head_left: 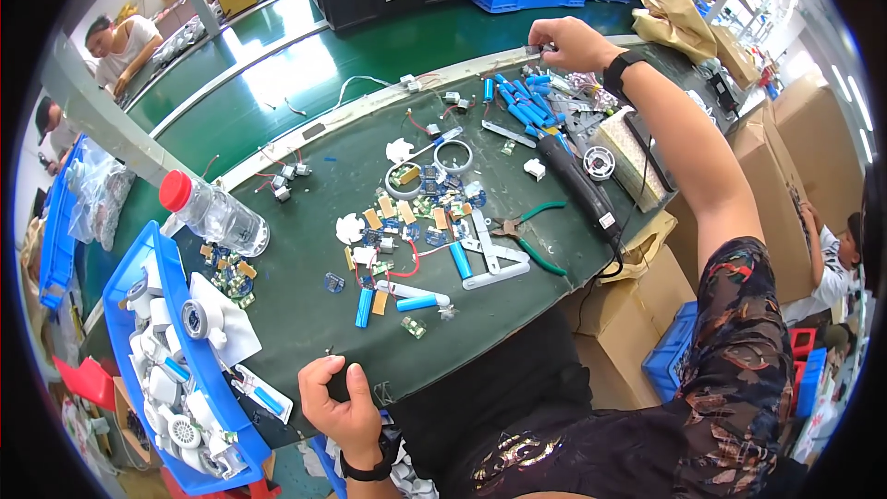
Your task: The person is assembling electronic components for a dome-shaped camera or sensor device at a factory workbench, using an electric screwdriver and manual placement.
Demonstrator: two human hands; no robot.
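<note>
My right hand (577,44) reaches to the far edge of the green work mat (296,314), beyond a pile of blue cylindrical batteries (528,103). Its fingers are closed around something small that I cannot make out. Low at the near edge is my left hand (344,411), fingers partly curled and the thumb apart from them. A tiny dark piece (330,349) shows by its fingertips; whether they touch is unclear. Between the hands lie circuit boards (434,187), grey ring parts (453,157), grey strips (496,275), loose batteries (460,260) and green-handled pliers (531,236).
A blue bin (120,314) of white parts and a red-capped bottle (217,212) stand left. Small wired motors (282,187) lie by the green conveyor (305,74). A black cylindrical tool (582,185) is at right, near cardboard boxes (628,323). Other people work farther off.
</note>
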